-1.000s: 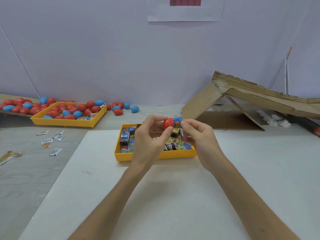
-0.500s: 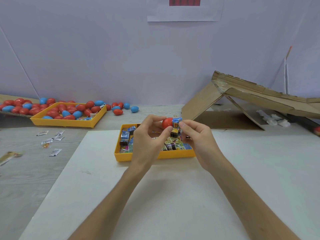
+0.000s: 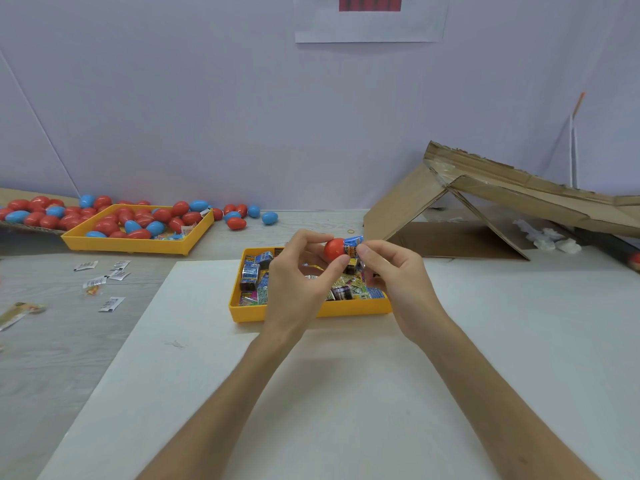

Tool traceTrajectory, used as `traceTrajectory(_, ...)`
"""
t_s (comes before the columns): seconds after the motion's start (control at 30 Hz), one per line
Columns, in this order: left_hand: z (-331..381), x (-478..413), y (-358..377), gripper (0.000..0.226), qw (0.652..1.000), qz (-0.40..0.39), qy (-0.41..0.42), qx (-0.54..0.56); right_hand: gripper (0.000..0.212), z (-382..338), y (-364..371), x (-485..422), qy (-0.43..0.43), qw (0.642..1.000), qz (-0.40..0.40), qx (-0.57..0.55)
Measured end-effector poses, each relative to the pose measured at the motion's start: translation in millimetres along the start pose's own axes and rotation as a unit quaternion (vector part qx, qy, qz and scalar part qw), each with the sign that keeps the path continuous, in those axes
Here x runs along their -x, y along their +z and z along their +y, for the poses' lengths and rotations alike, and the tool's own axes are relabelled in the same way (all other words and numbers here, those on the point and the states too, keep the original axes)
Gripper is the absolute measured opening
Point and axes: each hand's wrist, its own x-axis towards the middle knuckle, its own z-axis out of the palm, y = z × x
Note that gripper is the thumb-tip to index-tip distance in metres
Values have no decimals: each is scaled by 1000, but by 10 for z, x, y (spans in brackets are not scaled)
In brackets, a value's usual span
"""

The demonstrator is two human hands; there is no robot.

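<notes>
A red egg shell is pinched between the thumb and curled fingers of the left hand. A blue packet, touching the shell's right side, is pinched by the fingertips of the right hand, and both are held just above the far part of a yellow tray filled with small wrapped packets. The tray is set on a white board laid on the grey tabletop; a second yellow tray heaped with red and blue eggs is seen well apart at the far left, loose sachets are scattered in front of it, and a folded cardboard ramp stands at the right.
</notes>
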Motion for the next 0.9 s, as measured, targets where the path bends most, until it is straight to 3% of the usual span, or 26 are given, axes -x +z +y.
traceTrajectory(0.47,3,-9,-6,22,999,1,-20,26,4,-65,35,55,-41,998,8,37)
traceTrajectory(0.57,0,-29,-23,21,996,-4,-52,73,13,-63,30,44,-49,998,36,19)
traceTrajectory(0.7,21,-45,-51,18,977,-41,-101,182,23,-104,-34,3,16,997,34,-62)
traceTrajectory(0.9,42,-50,-65,19,937,-119,-153,290,23,-122,-23,14,135,975,-82,-160)
